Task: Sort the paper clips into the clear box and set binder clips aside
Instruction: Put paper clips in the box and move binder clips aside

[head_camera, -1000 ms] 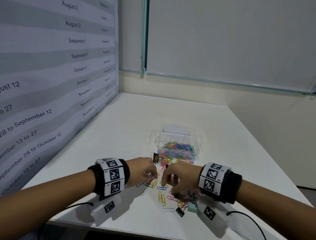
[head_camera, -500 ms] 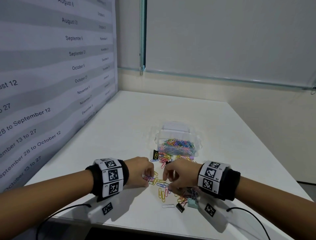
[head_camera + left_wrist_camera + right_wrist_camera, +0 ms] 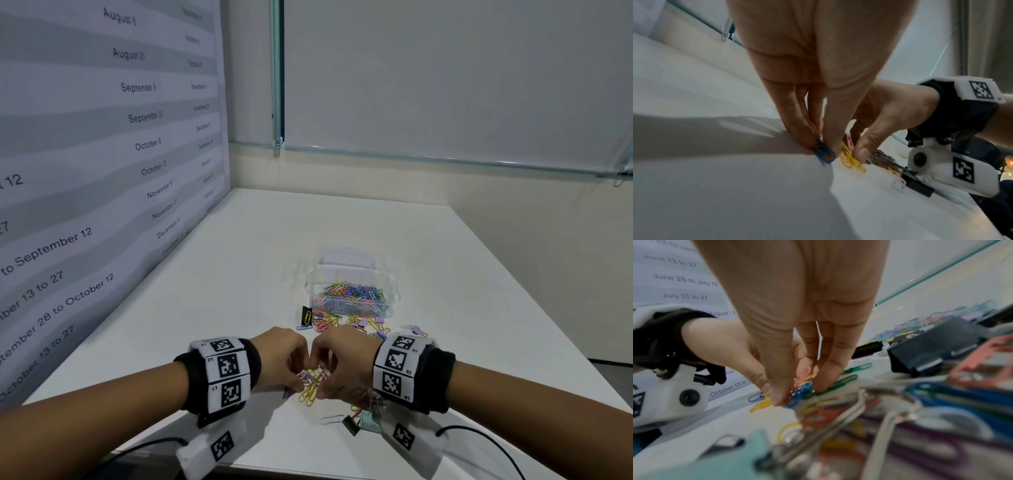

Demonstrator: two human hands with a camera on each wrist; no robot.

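A clear box (image 3: 352,294) holding many coloured paper clips stands mid-table. Loose paper clips (image 3: 325,322) and purple binder clips (image 3: 378,322) lie in front of it. My left hand (image 3: 284,363) and right hand (image 3: 339,363) meet fingertip to fingertip over a small bunch of paper clips (image 3: 313,382), mostly yellow. In the left wrist view my left hand (image 3: 824,146) pinches a blue paper clip (image 3: 823,153) against the table. In the right wrist view my right hand (image 3: 797,391) pinches clips from the same bunch (image 3: 801,386).
A black binder clip (image 3: 351,425), a mint binder clip (image 3: 370,419) and a white paper clip (image 3: 330,418) lie near the table's front edge. Another black binder clip (image 3: 306,315) stands left of the box. A printed wall panel (image 3: 102,171) borders the table on the left.
Both hands have drawn together and pulled scattered clips into one bunch between their fingertips, a little nearer to me.
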